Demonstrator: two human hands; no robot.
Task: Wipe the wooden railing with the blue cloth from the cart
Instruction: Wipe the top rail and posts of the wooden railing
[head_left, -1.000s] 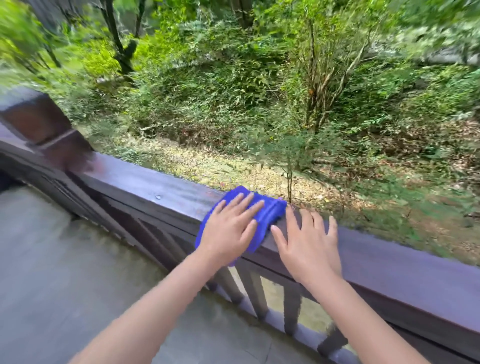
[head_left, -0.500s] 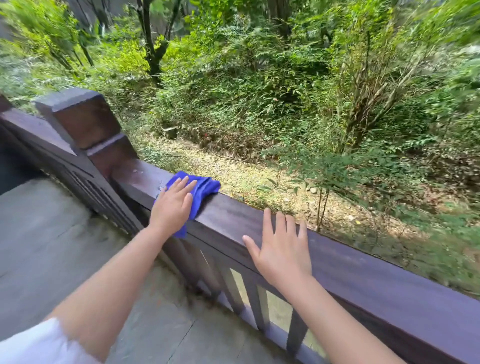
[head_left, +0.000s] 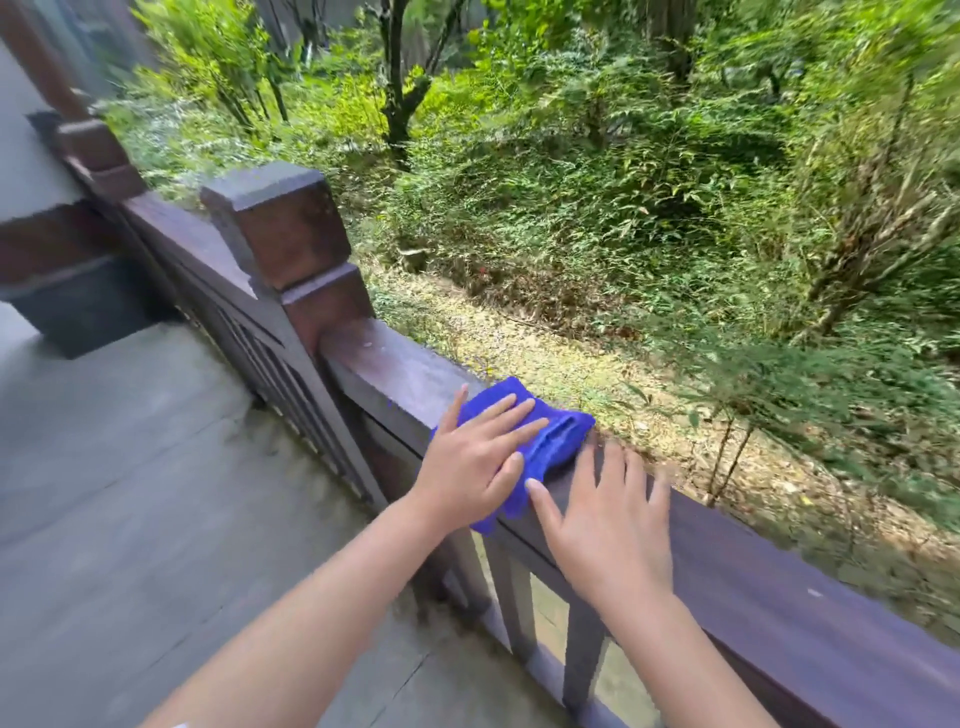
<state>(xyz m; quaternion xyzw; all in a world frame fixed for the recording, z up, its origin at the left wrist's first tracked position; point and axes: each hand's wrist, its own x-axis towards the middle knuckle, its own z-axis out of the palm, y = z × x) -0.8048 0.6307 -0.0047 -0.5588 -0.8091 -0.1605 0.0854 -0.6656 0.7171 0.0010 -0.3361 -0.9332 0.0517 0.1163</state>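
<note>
The dark wooden railing (head_left: 779, 587) runs from a square post at upper left down to the lower right. A folded blue cloth (head_left: 553, 441) lies across its top rail, a little right of the post, and hangs over the near edge. My left hand (head_left: 475, 460) presses flat on the cloth with fingers spread. Just right of the cloth, my right hand (head_left: 605, 525) rests flat on the bare rail, fingers apart, holding nothing.
A thick square post (head_left: 283, 228) stands on the railing left of the cloth, and more railing runs back to a wall. Grey stone paving (head_left: 130, 493) lies on my side. Beyond the rail the ground drops to leaf litter and dense bushes (head_left: 623, 182).
My left hand slid the cloth left to the post, then back right along the rail to beside my right hand. The view has swung left, showing more of the post.
</note>
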